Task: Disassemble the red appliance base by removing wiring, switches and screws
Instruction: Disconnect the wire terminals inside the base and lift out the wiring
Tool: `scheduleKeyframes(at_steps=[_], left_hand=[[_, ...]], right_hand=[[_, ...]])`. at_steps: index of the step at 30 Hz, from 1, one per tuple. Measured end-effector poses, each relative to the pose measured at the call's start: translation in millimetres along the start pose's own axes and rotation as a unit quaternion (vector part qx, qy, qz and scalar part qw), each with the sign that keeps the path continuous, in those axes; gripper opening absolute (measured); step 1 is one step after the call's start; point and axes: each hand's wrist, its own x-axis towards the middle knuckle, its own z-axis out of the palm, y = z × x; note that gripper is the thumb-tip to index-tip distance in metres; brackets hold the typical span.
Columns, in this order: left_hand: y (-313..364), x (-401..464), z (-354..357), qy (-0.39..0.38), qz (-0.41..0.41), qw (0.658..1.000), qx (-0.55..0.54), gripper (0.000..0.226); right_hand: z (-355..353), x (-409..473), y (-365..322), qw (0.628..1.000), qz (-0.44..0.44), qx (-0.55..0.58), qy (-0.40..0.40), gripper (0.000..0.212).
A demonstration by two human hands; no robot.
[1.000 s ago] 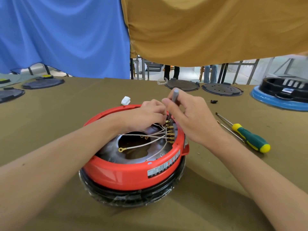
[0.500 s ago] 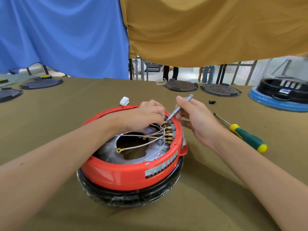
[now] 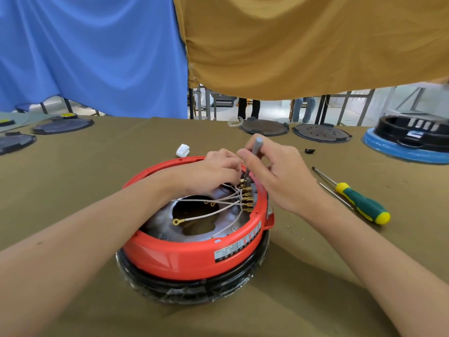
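Both hands are meeting at the red base's (image 3: 194, 254) far-right rim: my right hand (image 3: 279, 176) is pinching the grey screwdriver (image 3: 254, 154) nearly upright over the top brass terminal (image 3: 243, 182), my left hand (image 3: 216, 171) curling on the wires (image 3: 228, 199) beside it.

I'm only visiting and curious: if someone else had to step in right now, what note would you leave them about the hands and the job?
Right hand: pinches a small grey screwdriver upright, tip down at the top brass terminal.
Left hand: fingers curled at the same terminal inside the red base; whether it pinches a wire is hidden.
On the table: green-and-yellow screwdriver right of the base, white part behind it.
Done: one white wire lies free, its ring end loose.
Left: the row of brass terminals still wired; switches and screws to remove.
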Motion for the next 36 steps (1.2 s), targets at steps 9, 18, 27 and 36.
scheduleKeyframes(at_steps=[9,18,27,36], left_hand=[[-5,3,1,-0.012,-0.015,0.999,-0.047,0.023],[-8,3,-2,-0.022,-0.011,0.999,-0.041,0.031],[-3,5,-1,0.006,-0.006,1.0,0.029,0.023],[-7,4,-2,-0.021,-0.003,1.0,-0.023,0.021]], right_hand=[[-3,9,1,0.98,0.135,0.144,0.003,0.026],[-1,3,11,0.932,0.235,0.272,0.04,0.024],[-2,4,-7,0.996,-0.033,-0.08,-0.04,0.03],[-1,4,11,0.939,0.224,0.259,0.031,0.026]])
